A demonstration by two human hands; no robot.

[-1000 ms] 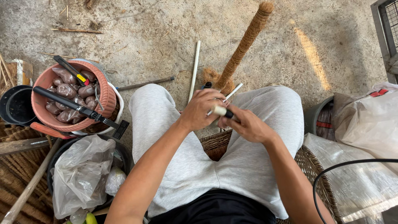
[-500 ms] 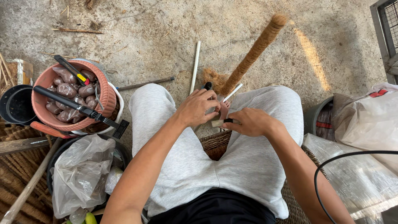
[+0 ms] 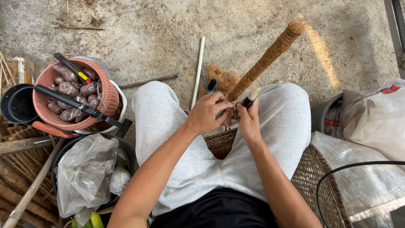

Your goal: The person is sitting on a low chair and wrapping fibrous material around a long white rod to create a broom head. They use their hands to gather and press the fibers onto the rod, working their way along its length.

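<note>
Fig.: your L hand [image 3: 206, 113] pinches coir pole [image 3: 265, 61] base; R hand [image 3: 248, 120] grips black tool [image 3: 249, 99]. Pole axis runs up-right from both hands.

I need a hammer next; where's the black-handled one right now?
The hammer lies across the terracotta pot on the person's left, in the head view, its head overhanging the rim.

Soft, even daylight fills the scene, bright enough to show detail everywhere. A narrow sunlit streak crosses the concrete floor [image 3: 322, 52] at upper right. Shadows are faint and diffuse. The clear plastic sheet [image 3: 363, 181] shows mild glare. Focus is sharp, with slight wide-angle stretching at the edges.
</note>
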